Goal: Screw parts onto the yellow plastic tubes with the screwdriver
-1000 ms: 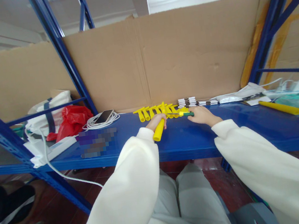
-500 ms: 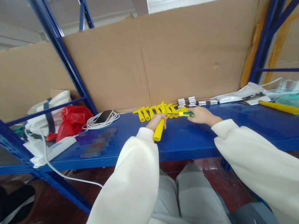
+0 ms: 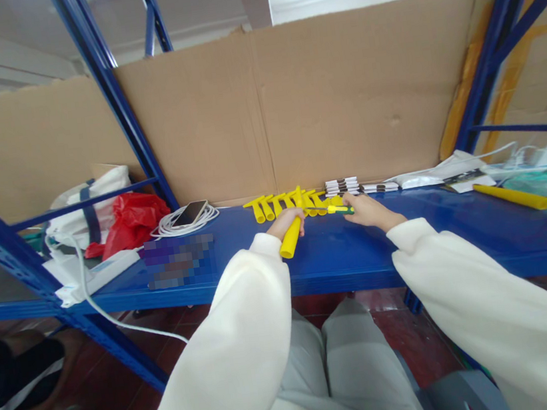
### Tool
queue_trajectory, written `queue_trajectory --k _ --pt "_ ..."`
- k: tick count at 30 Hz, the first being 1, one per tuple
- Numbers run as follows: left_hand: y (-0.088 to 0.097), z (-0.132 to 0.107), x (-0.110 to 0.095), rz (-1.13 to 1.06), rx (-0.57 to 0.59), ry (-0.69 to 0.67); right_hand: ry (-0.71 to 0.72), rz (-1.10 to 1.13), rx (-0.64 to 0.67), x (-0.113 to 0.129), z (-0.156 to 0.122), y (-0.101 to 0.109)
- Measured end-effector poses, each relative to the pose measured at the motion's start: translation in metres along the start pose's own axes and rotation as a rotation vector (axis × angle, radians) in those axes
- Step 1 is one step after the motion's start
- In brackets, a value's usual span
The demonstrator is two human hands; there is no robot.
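My left hand (image 3: 283, 222) is closed around a yellow T-shaped plastic piece (image 3: 291, 236), its long stem pointing back toward me over the blue shelf (image 3: 340, 253). My right hand (image 3: 365, 209) grips a small screwdriver with a green and yellow handle (image 3: 338, 208); its thin shaft points left to the top of the held piece. Right behind both hands, several more yellow T-shaped pieces (image 3: 273, 204) lie in a row near the cardboard back wall.
A stack of small black-and-white parts (image 3: 342, 186) lies behind my right hand. A phone on a coiled white cable (image 3: 185, 217), a red bag (image 3: 129, 218) and a white power strip (image 3: 96, 274) sit left. A long yellow tube (image 3: 513, 196) and papers lie right. Blue rack posts (image 3: 110, 92) flank the bay.
Almost nothing has moved. My right hand has edged slightly up and left with the screwdriver; my left hand and the yellow piece stay put.
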State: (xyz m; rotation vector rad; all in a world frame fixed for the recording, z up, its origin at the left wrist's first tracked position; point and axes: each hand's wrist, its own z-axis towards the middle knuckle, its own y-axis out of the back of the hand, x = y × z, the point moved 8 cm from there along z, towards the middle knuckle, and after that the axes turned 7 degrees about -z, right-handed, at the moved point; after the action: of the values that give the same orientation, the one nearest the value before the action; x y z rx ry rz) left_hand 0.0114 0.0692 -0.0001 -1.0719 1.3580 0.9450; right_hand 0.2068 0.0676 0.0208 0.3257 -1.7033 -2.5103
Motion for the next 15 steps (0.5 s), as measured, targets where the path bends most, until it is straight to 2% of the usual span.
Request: queue_trajectory --k 8,15 --pt "-0.0005 -0.0017 -0.0020 0.007 0.003 -0.009 -0.011 0.014 0.011 0.0037 -0.0036 0.0051" --pt "0.0000 0.0021 0.0005 0.022 0.035 -0.004 -0.013 0.029 0.010 0.0007 0.0000 0.0007"
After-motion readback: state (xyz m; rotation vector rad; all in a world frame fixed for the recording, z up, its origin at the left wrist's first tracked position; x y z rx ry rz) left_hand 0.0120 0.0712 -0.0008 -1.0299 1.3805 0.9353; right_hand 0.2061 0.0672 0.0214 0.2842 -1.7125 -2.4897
